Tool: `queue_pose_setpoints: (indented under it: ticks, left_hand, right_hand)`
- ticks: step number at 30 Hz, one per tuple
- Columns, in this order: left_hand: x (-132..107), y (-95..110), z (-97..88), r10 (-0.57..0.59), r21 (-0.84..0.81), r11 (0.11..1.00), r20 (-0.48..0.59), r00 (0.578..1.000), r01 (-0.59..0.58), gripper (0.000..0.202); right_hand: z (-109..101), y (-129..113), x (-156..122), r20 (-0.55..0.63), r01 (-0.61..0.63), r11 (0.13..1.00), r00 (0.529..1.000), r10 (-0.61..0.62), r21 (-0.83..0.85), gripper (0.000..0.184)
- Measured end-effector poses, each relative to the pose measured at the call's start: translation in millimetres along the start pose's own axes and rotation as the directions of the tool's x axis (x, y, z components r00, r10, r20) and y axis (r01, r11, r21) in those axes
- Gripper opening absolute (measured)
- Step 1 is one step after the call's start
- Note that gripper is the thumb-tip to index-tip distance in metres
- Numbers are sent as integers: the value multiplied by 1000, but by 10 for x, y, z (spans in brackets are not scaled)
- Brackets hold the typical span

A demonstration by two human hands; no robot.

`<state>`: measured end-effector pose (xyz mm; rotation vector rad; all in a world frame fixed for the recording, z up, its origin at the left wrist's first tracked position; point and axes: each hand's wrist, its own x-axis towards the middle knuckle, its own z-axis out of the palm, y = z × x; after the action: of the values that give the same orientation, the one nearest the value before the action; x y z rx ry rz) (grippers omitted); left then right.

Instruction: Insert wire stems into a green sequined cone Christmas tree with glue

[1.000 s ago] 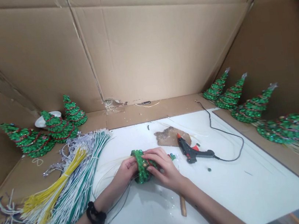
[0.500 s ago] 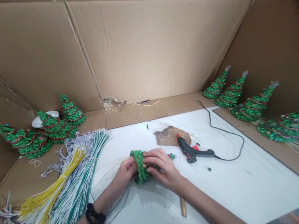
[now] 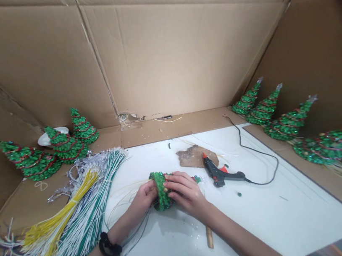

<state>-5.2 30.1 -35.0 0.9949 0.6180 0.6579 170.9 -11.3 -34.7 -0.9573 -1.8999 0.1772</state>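
Note:
A small green tinsel Christmas tree (image 3: 161, 192) lies on its side between my hands, its wide base toward the left and its tip to the right. My left hand (image 3: 145, 196) is closed at the base, where thin pale and dark wires trail out; the fingertips are partly hidden. Across the tree's side, my right hand (image 3: 184, 191) has its fingers wrapped, near red and gold trimmings. Beyond those fingers the decorated tip (image 3: 198, 179) sticks out.
A black glue gun (image 3: 218, 174) rests by a cardboard scrap (image 3: 191, 158), its cord running back right. Wire bundles, yellow (image 3: 64, 210) and green-white (image 3: 91, 215), lie left. Finished trees stand at left (image 3: 29, 160) and right (image 3: 287, 120). A wooden stick (image 3: 210, 238) lies near my right forearm.
The view has shifted very slightly. Both hands keep their hold on the tree, with only a small shift of the right fingers.

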Motion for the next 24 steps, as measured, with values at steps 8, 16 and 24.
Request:
queue_pose_setpoints:
  ticks: [8, 16, 24]
  left_hand:
    - [-9, 36, 39, -12, -27, 1000, -11, 1000, 12, 45]
    - [-29, 92, 73, -51, 29, 998, -17, 999, 52, 42]
    - [-27, 73, 42, -86, 100, 991, -51, 995, 91, 28]
  right_hand:
    - [-42, -61, 59, 39, -135, 981, 991, 131, 141, 22]
    - [-187, -191, 111, -12, -290, 930, 954, 301, 225, 14]
    - [-503, -499, -572, -38, -684, 691, 716, 697, -235, 29]
